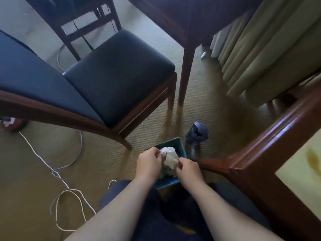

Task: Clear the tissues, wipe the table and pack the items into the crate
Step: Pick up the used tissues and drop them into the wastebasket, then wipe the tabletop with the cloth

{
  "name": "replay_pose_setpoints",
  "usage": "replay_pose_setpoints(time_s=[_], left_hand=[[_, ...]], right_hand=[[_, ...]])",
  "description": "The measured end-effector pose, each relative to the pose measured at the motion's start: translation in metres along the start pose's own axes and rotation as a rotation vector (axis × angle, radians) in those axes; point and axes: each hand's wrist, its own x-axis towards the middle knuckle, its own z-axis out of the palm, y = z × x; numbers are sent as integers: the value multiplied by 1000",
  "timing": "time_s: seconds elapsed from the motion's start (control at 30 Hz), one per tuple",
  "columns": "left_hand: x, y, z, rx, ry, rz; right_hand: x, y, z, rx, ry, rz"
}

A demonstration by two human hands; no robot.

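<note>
A small dark teal bin (175,144) stands on the carpet between my knees and the table. Crumpled tissues (171,160), white on top and brownish below, are bunched over its opening. My left hand (149,164) pinches the white tissue at its left side. My right hand (189,168) pinches the tissue wad from the right. Both hands hover just above the bin, hiding most of its inside. The table's dark wooden edge (271,146) runs along the right, with a pale top (302,173) that carries a yellowish stain (312,154).
A dark blue lidded bottle (196,136) stands on the carpet right behind the bin. A dark-cushioned wooden chair (111,75) fills the left and middle. White cables (57,173) trail across the floor at left. Curtains (271,49) hang at the right.
</note>
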Motion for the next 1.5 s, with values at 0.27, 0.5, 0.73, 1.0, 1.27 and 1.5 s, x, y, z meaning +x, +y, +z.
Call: replay_pose_setpoints(time_s=[0.27, 0.5, 0.73, 1.0, 1.27, 1.5], left_hand=[[-23, -1, 2, 84, -150, 42], [-156, 106, -124, -36, -28, 188], [-255, 249, -168, -171, -139, 483], [-281, 360, -76, 16, -188, 637], [-253, 405, 19, 420, -216, 498], [-223, 424, 54, 541, -179, 438]], right_hand=[[-29, -1, -16, 54, -202, -19], [-200, -79, -136, 251, 192, -201], [-319, -55, -270, 172, 712, -246], [-360, 78, -349, 70, 708, 17], [-333, 155, -391, -235, 425, 25], [-293, 183, -390, -484, 406, -37]])
